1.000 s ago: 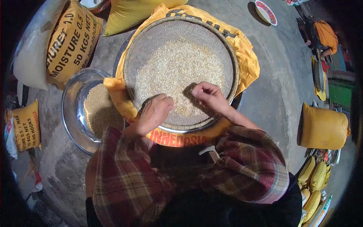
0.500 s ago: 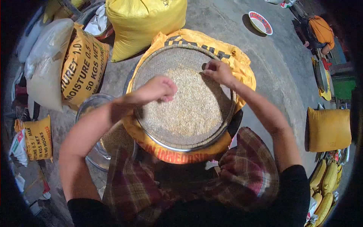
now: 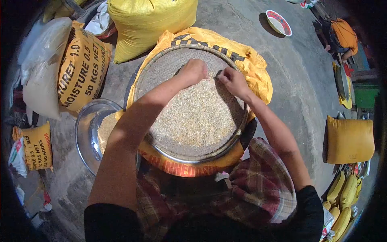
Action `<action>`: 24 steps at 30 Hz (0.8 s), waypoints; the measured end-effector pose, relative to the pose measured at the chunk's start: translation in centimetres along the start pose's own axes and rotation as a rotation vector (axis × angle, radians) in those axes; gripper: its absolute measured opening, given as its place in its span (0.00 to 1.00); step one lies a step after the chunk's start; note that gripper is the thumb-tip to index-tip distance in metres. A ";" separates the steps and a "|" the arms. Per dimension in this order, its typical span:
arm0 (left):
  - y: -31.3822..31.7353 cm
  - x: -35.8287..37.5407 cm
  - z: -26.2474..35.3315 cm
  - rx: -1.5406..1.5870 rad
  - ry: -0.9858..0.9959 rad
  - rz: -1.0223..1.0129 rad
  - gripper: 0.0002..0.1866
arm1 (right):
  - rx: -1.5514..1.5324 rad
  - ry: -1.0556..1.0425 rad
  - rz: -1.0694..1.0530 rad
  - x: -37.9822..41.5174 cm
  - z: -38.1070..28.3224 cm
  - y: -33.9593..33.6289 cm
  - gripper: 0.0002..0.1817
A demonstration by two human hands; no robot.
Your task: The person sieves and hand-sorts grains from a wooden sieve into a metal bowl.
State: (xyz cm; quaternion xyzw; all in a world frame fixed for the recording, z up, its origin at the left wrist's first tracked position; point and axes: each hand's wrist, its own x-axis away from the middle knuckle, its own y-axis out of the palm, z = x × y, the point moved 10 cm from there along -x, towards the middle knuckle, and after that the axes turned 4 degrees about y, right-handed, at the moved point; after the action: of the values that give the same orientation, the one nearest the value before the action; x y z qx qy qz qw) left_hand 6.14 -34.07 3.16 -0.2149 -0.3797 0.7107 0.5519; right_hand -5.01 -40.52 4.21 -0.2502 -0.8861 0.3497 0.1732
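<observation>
A round sieve (image 3: 186, 158) with a woven rim rests on an orange printed sack (image 3: 258, 76) in front of me. Pale grain (image 3: 193, 113) is spread over its mesh. My left hand (image 3: 194, 71) is over the upper middle of the mesh, fingers curled down at the grain's edge; what they hold, if anything, is hidden. Close to its right, my right hand (image 3: 233, 80) is pinched near the sieve's upper right side, with a dark shadow below it. Anything between those fingers is too small to tell.
At the left a metal basin (image 3: 82, 133) holds grain, partly behind my left arm. Full sacks (image 3: 84, 68) stand at the upper left, with a yellow sack (image 3: 151, 24) behind the sieve. A patterned bowl (image 3: 278, 23) lies upper right. Another person (image 3: 344, 36) is at the far right.
My left hand has moved up and right across the sieve, closer to my right hand. My right hand has barely shifted. More of the metal basin shows at the left.
</observation>
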 end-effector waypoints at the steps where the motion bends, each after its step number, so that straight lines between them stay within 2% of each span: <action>1: -0.1 0.0 -0.1 0.053 -0.002 -0.038 0.08 | -0.141 0.101 -0.036 0.1 1.2 0.1 0.09; 2: -0.1 0.1 -0.2 0.107 -0.003 -0.077 0.07 | -0.144 0.100 -0.036 0.2 1.4 0.0 0.09; 3: -0.1 0.1 -0.5 0.104 -0.003 -0.077 0.07 | -0.395 0.188 -0.101 0.6 1.9 0.5 0.06; 4: 1.2 0.5 -1.9 0.526 -0.156 -0.154 0.08 | -0.646 0.275 -0.167 1.0 2.1 1.1 0.04; 5: 2.9 1.1 -2.4 0.949 -0.311 -0.228 0.09 | -0.732 0.274 -0.198 1.3 1.6 1.2 0.02; 6: 2.7 1.7 -2.0 0.947 -0.315 -0.227 0.09 | -0.734 0.274 -0.201 1.5 0.7 0.8 0.02; 8: 2.2 4.0 -0.9 1.189 -0.456 -0.188 0.09 | -0.698 0.152 -0.195 1.7 -2.5 -0.1 0.03; 10: 2.5 5.3 -0.8 1.243 -0.495 -0.217 0.11 | -0.604 0.092 -0.213 2.4 -5.9 -0.3 0.04; 12: 3.6 6.8 1.3 1.708 -0.497 -0.388 0.12 | -0.130 -0.299 -0.077 4.1 -13.0 -1.8 0.06; 13: 3.5 7.4 0.8 1.695 -0.518 -0.363 0.14 | -0.069 -0.448 0.005 5.1 -15.3 -2.4 0.07; 14: 3.1 8.3 0.0 1.698 -0.533 -0.343 0.14 | -0.082 -0.455 -0.010 5.4 -15.7 -2.2 0.07; 16: 0.9 10.8 0.7 1.623 -0.483 -0.465 0.14 | -0.046 -0.367 0.115 5.4 -14.6 -3.4 0.06; 17: -0.7 12.5 0.0 1.549 -0.551 -0.402 0.14 | -0.157 -0.300 0.108 5.1 -12.9 -3.5 0.05; 19: -6.0 16.3 -0.9 1.284 -0.546 -0.282 0.14 | -0.243 -0.088 0.068 5.2 -9.0 -3.5 0.05; 20: -8.7 18.1 -1.6 1.157 -0.505 -0.236 0.14 | -0.200 -0.067 0.094 5.6 -7.3 -3.9 0.05; 21: -11.2 20.0 -2.8 1.027 -0.462 -0.192 0.13 | 0.005 -0.102 0.145 6.1 -6.2 -4.6 0.06; 22: -13.0 22.1 -5.0 0.976 -0.496 -0.080 0.12 | 0.121 -0.116 0.238 7.0 -5.6 -5.7 0.06; 23: -14.8 24.3 -7.3 0.925 -0.530 0.029 0.10 | 0.269 -0.035 0.258 7.5 -3.8 -6.1 0.08; 24: -15.3 26.8 -9.9 0.874 -0.613 0.068 0.10 | 0.269 -0.043 0.252 8.0 -2.2 -6.2 0.08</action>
State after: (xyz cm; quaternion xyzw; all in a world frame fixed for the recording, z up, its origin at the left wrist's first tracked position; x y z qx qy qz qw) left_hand 14.82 -4.07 11.90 0.2402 -0.1850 0.8501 0.4305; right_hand -12.44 -38.71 11.18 -0.3263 -0.7965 0.4892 0.1411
